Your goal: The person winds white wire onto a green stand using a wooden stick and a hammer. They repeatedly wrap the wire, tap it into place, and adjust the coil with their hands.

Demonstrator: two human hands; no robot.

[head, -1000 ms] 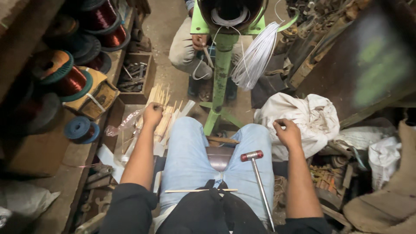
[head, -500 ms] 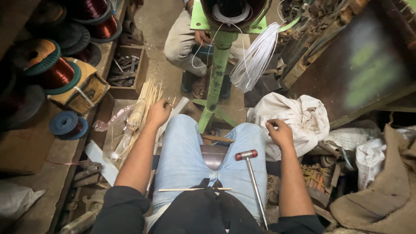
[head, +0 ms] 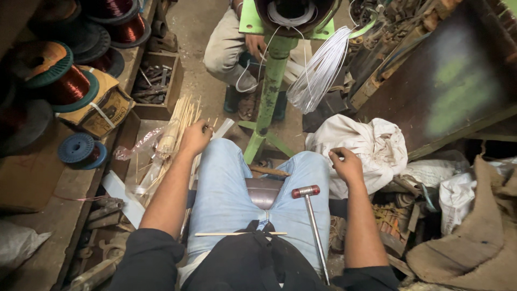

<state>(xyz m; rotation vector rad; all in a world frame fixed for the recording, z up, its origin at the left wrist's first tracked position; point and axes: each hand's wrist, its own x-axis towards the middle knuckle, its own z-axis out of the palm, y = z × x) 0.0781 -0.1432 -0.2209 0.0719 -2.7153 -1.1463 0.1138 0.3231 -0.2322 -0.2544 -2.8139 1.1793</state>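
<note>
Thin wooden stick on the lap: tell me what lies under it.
The thin wooden stick lies across both thighs of the blue jeans, bridging the gap above a dark apron. Neither hand touches it. Nothing covers it; what is below the legs is hidden.

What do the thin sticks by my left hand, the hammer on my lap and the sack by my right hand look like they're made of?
The thin sticks: pale, straw-coloured and splintery, likely bamboo or wood, unfinished. The hammer: a shiny metal shaft and a head with reddish ends, perhaps plastic or rubber faces. The sack: off-white woven cloth or plastic weave, soft and crumpled. The left hand touches the sticks; the right hand rests beside the sack.
</note>
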